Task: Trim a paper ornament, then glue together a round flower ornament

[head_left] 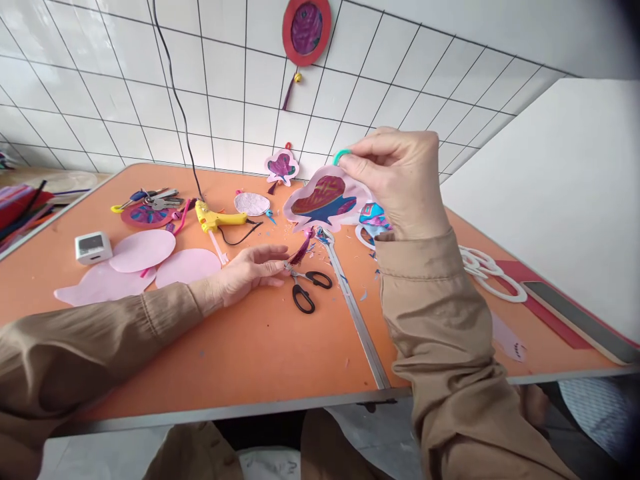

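Observation:
My right hand (pixel 400 177) pinches the green loop (pixel 341 156) at the top of a pink-edged ornament (pixel 327 200) and holds it up above the table. Its centre is a red, gold and blue patterned shape, and a dark purple tassel (pixel 301 251) hangs from its lower edge. My left hand (pixel 257 270) is beside the tassel with fingers stretched out and apart; whether the fingertips touch it I cannot tell. Right by those fingers lie black-handled scissors (pixel 305 297), their blades partly hidden.
A yellow glue gun (pixel 217 219) with a cord stands behind pink paper ovals (pixel 187 267). Left are a white box (pixel 93 247) and keys (pixel 165 201). A metal strip (pixel 357 313) crosses the table. White rings (pixel 493 270) and a phone-like slab (pixel 580 320) lie right. Finished-looking ornaments (pixel 281 167) hang behind.

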